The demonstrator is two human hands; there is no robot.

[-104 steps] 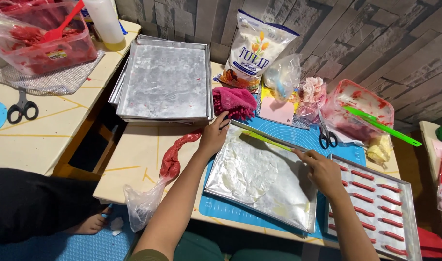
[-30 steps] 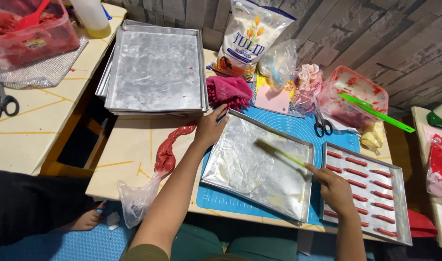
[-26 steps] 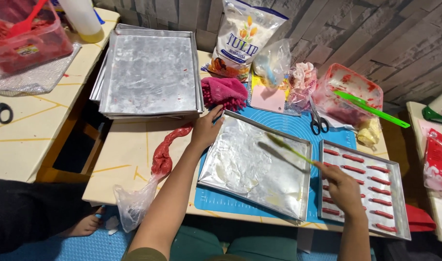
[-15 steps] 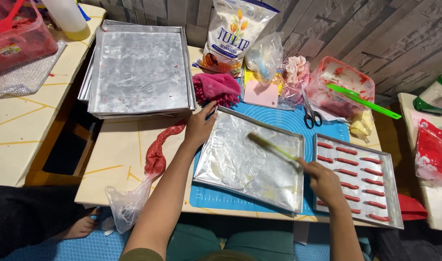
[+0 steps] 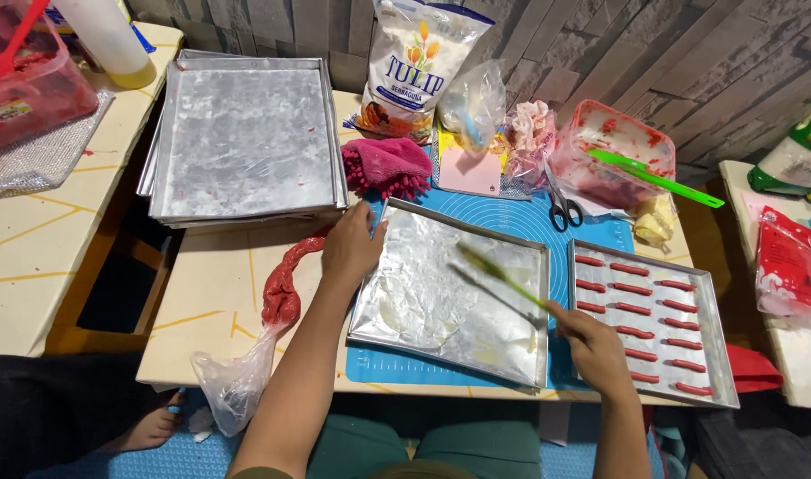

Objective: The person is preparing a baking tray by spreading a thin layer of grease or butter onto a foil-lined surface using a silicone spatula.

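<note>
Metal tray (image 5: 441, 302) under left hand (image 5: 352, 248), fingers spread flat; right hand (image 5: 591, 341) fingers clamped on brush (image 5: 498, 275).

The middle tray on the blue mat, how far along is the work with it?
Done: the right tray holds rows of red strips. In hand: the left hand steadies the middle tray, smeared and bare of strips, while the right hand sweeps a brush over it. Left: the red-filled piping bag lies untouched; stacked trays wait.

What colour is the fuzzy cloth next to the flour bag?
Pink, a deep magenta. The fuzzy cloth shows in the head view.
</note>
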